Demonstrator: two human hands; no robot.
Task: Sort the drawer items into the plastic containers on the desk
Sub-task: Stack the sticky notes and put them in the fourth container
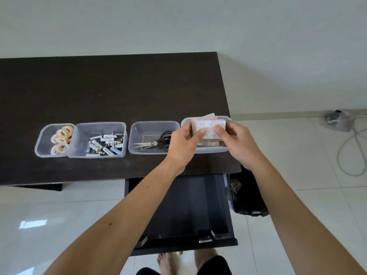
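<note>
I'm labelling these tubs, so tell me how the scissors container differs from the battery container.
The scissors container holds one pair of black-handled scissors with bare floor around it; the battery container holds a jumbled heap of batteries. The battery container touches the tape tub; the scissors container stands apart from it. Both are clear, lidless, rectangular plastic.
</note>
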